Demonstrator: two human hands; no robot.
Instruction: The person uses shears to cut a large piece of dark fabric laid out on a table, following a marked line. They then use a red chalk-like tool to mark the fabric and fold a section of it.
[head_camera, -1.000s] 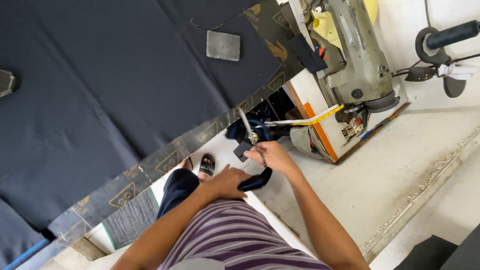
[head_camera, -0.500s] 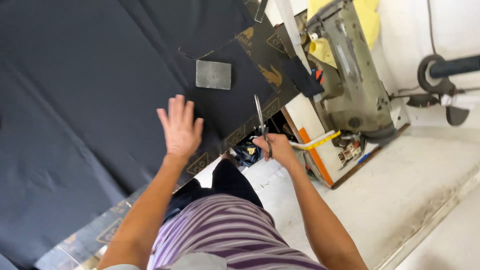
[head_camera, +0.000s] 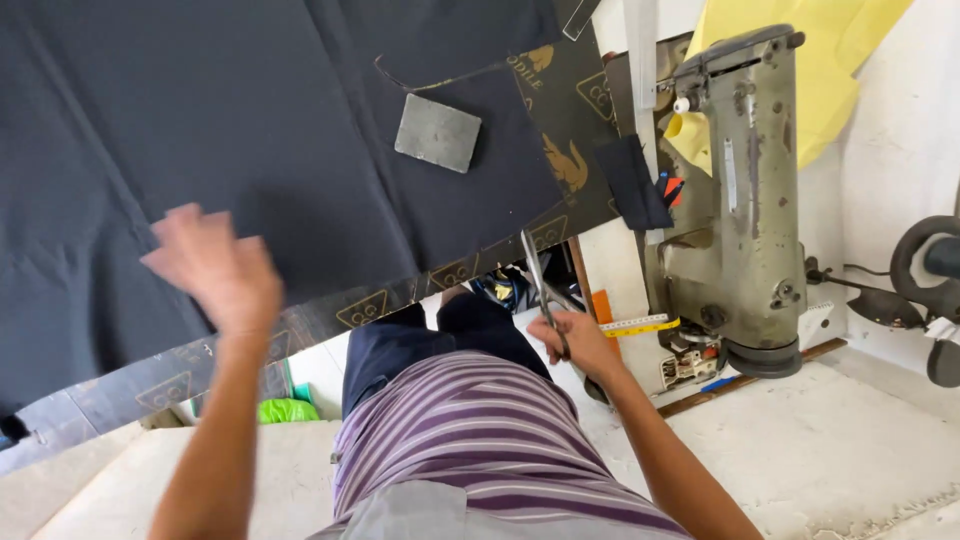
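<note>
Right hand (head_camera: 580, 345) gripping scissors (head_camera: 538, 280) — blades at dark fabric's (head_camera: 250, 130) edge, left hand (head_camera: 215, 270) spread open above it

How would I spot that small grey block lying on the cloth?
Start at the big sheet of dark fabric spread over the table. Near its right end, left of the old sewing machine, lies a flat grey square weight. It is the only pale, hard-edged thing on the cloth.

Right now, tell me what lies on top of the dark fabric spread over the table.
A flat grey square block rests on the dark fabric; the left hand is over it, blurred. What the block covers is hidden.
</note>
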